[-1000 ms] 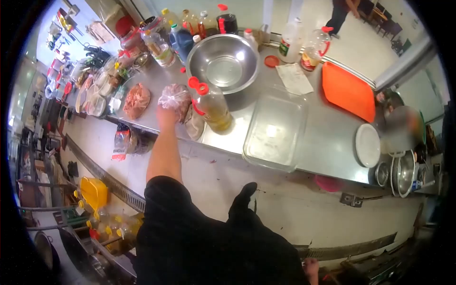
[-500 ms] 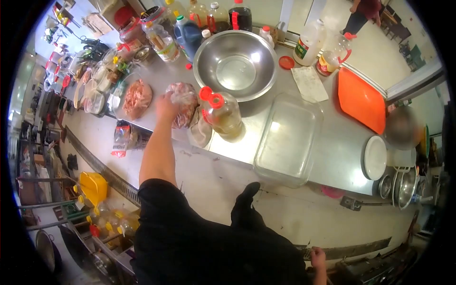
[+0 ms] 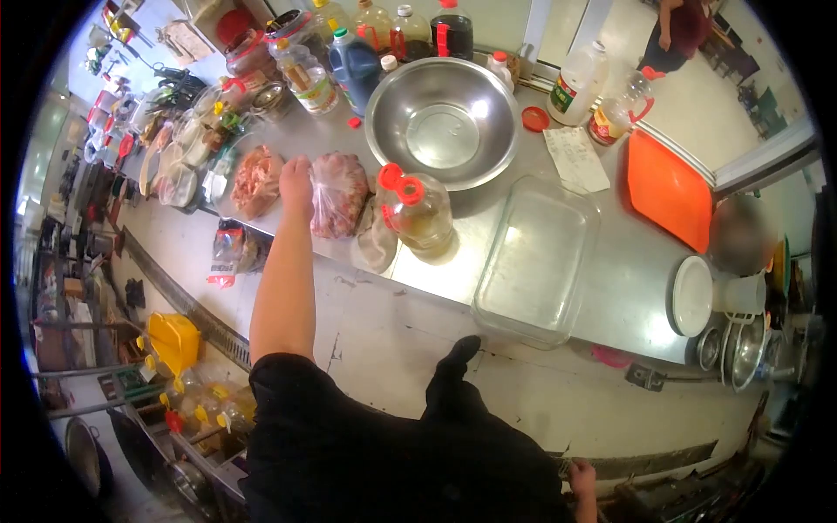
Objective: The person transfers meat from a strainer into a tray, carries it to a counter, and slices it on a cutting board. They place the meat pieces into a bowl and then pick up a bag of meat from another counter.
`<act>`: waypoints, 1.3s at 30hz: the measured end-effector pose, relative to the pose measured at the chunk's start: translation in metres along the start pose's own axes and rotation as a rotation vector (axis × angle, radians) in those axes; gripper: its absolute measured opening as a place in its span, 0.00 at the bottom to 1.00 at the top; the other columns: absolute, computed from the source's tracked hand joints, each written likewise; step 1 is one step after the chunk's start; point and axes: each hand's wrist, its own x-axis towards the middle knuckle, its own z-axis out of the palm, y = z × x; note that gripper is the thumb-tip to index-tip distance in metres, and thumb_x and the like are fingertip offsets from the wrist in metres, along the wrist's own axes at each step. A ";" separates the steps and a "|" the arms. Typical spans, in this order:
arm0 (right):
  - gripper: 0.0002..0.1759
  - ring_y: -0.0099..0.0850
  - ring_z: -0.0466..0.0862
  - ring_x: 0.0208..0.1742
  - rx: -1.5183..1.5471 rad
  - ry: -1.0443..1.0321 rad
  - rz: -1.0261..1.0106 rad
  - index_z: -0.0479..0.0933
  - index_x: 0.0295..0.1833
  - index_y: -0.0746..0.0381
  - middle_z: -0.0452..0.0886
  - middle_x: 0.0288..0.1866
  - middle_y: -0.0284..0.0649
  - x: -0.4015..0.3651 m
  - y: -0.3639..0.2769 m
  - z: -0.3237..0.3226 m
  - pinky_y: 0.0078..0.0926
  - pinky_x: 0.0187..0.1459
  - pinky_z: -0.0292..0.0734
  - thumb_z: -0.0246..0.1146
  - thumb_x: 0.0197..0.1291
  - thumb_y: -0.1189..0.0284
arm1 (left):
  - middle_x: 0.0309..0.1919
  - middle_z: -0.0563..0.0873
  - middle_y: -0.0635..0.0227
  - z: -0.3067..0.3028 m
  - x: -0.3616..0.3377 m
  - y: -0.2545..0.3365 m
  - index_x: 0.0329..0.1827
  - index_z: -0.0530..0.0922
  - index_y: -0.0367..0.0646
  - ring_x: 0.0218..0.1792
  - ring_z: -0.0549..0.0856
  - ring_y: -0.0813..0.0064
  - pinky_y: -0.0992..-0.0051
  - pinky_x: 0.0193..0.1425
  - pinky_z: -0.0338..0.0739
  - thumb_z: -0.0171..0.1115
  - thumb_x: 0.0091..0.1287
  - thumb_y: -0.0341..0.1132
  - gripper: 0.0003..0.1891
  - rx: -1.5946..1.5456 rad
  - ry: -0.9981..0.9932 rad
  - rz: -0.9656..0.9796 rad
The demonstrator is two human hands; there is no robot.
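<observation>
My left hand [image 3: 296,179] is closed at the left edge of a clear plastic bag of meat chunks [image 3: 339,193], gripping its gathered plastic. The bag lies on the steel table, and its plastic is drawn toward the hand. Left of the hand, pale pink meat [image 3: 257,179] sits in a clear container. Close to the bag's right side are a crumpled cloth [image 3: 375,244] and an oil jug [image 3: 423,218] with red caps. My right hand [image 3: 581,478] hangs low by my body, away from the table, its fingers curled with nothing visible in them.
A large steel bowl [image 3: 441,122] stands behind the jug. Farther right are a clear glass dish [image 3: 539,261], an orange tray [image 3: 670,192] and white plates [image 3: 691,296]. Several bottles line the back, including a blue jug [image 3: 356,74]. A person [image 3: 680,35] stands beyond the window.
My left hand has shifted from over the bag to its left edge, and the bag's plastic is now stretched smoother. The whole view has moved slightly. My right hand stays low.
</observation>
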 end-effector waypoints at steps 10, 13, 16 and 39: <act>0.18 0.42 0.84 0.33 0.199 0.099 -0.066 0.81 0.49 0.67 0.84 0.33 0.53 0.004 -0.030 0.001 0.37 0.38 0.78 0.69 0.60 0.64 | 0.45 0.84 0.60 -0.003 -0.016 -0.013 0.55 0.82 0.35 0.46 0.82 0.66 0.68 0.54 0.75 0.69 0.65 0.44 0.23 0.295 0.276 0.291; 0.18 0.41 0.84 0.34 0.245 0.080 -0.034 0.81 0.50 0.67 0.84 0.36 0.53 0.002 -0.034 0.001 0.37 0.39 0.78 0.69 0.60 0.65 | 0.48 0.86 0.52 0.014 -0.013 -0.041 0.55 0.81 0.35 0.52 0.84 0.57 0.61 0.56 0.78 0.65 0.65 0.49 0.26 1.076 -0.006 -0.136; 0.16 0.34 0.84 0.32 0.186 0.086 -0.098 0.80 0.52 0.69 0.85 0.35 0.48 0.012 -0.011 0.016 0.32 0.37 0.79 0.66 0.63 0.69 | 0.49 0.85 0.47 0.028 -0.006 -0.058 0.52 0.82 0.36 0.55 0.84 0.47 0.55 0.58 0.78 0.57 0.68 0.50 0.24 1.111 -0.115 0.001; 0.19 0.32 0.85 0.34 0.278 0.165 -0.164 0.80 0.56 0.67 0.85 0.33 0.45 -0.010 -0.014 0.042 0.32 0.41 0.81 0.66 0.64 0.67 | 0.31 0.81 0.41 -0.088 -0.236 0.096 0.33 0.75 0.38 0.36 0.79 0.35 0.46 0.39 0.72 0.50 0.72 0.41 0.15 0.838 -0.333 0.492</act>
